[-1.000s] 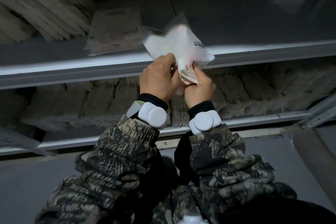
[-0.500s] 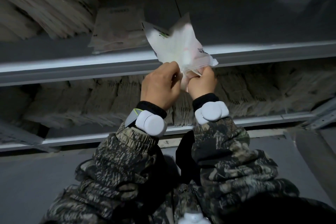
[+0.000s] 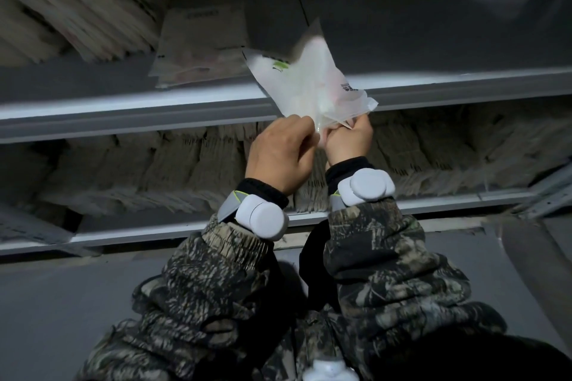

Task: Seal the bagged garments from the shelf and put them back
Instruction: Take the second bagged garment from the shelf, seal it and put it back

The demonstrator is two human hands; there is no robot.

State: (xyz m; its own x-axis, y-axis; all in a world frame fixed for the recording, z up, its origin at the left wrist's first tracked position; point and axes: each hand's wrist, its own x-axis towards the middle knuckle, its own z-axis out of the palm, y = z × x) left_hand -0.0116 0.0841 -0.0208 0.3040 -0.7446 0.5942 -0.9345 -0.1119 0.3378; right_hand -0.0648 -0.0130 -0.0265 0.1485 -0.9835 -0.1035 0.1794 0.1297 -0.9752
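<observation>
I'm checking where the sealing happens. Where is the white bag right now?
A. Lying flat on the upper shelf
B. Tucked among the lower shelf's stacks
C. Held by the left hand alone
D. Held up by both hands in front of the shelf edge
D: the left hand and right hand both pinch the bottom of the white bag, raised before the upper shelf.

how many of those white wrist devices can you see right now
2. One wrist device is on the left wrist, just below the left hand. The other is on the right wrist, below the right hand. Another white object at the bottom edge is unclear.
</observation>
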